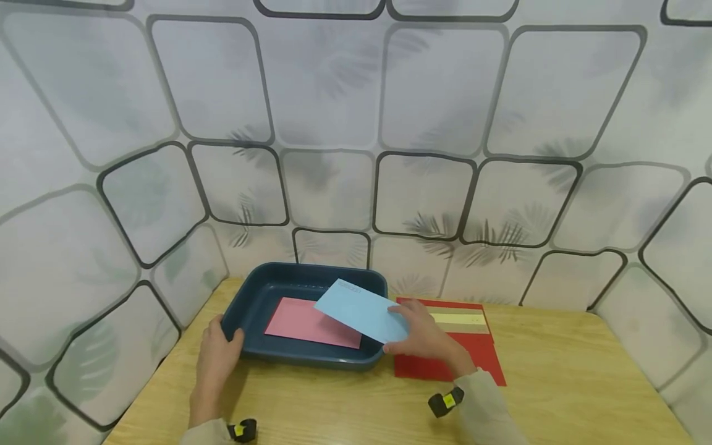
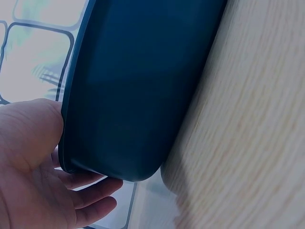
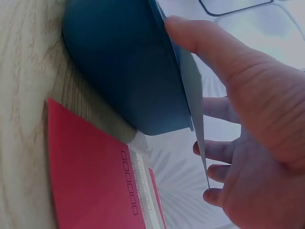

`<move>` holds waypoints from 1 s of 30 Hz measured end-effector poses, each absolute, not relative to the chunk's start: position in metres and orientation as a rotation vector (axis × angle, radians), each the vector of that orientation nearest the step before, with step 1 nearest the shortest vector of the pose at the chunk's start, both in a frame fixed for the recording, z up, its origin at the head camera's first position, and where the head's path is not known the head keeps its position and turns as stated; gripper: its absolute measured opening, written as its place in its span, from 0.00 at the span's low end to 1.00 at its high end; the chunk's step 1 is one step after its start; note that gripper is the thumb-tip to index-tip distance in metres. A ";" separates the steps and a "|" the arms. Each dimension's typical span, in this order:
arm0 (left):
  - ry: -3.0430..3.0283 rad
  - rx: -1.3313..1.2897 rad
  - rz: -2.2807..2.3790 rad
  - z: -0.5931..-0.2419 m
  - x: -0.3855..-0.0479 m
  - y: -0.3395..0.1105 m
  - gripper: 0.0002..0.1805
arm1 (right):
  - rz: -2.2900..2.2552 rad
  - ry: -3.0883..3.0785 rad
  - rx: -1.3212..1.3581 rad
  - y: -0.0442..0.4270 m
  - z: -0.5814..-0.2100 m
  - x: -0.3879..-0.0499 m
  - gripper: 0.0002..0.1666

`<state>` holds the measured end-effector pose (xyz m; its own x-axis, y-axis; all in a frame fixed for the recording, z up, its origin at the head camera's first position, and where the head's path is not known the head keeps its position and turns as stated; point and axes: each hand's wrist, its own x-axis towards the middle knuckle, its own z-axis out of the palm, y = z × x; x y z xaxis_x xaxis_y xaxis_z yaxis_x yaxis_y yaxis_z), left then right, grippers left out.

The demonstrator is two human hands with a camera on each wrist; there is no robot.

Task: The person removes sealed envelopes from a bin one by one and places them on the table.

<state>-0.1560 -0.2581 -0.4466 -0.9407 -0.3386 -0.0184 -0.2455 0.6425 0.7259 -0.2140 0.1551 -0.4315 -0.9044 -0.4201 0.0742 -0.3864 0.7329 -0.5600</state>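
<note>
A dark blue tray (image 1: 261, 309) stands on the table with a pink envelope (image 1: 311, 322) lying in it. My left hand (image 1: 216, 364) holds the tray's left front corner, thumb over the rim; in the left wrist view the fingers of that hand (image 2: 43, 171) curl round the tray's end (image 2: 133, 86). Between thumb and fingers, my right hand (image 1: 425, 334) pinches a light blue envelope (image 1: 361, 309), tilted above the tray's right part and partly hiding the pink one. In the right wrist view this hand (image 3: 252, 124) grips the envelope (image 3: 194, 90) beside the tray's wall (image 3: 128, 62).
Right of the tray, red envelopes (image 1: 489, 358) and a pale yellow one (image 1: 458, 319) lie overlapped on the wooden table (image 1: 567, 371), partly behind my right hand. A patterned curtain or wall (image 1: 334, 185) rises behind the table's back edge and along its left side.
</note>
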 end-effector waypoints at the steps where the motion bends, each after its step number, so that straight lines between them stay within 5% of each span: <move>1: -2.738 0.489 -1.178 -0.447 -0.156 -0.258 0.39 | -0.911 2.864 -0.670 0.157 -0.432 -0.212 0.48; 30: -2.741 0.474 -1.180 -0.446 -0.156 -0.259 0.39 | -0.853 2.790 -0.627 0.189 -0.437 -0.179 0.59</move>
<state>-0.1561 -0.2594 -0.4459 -0.9438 -0.3303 -0.0141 -0.2372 0.6469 0.7247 -0.1793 0.1889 -0.4374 -0.8999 -0.4353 -0.0269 -0.3458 0.7497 -0.5642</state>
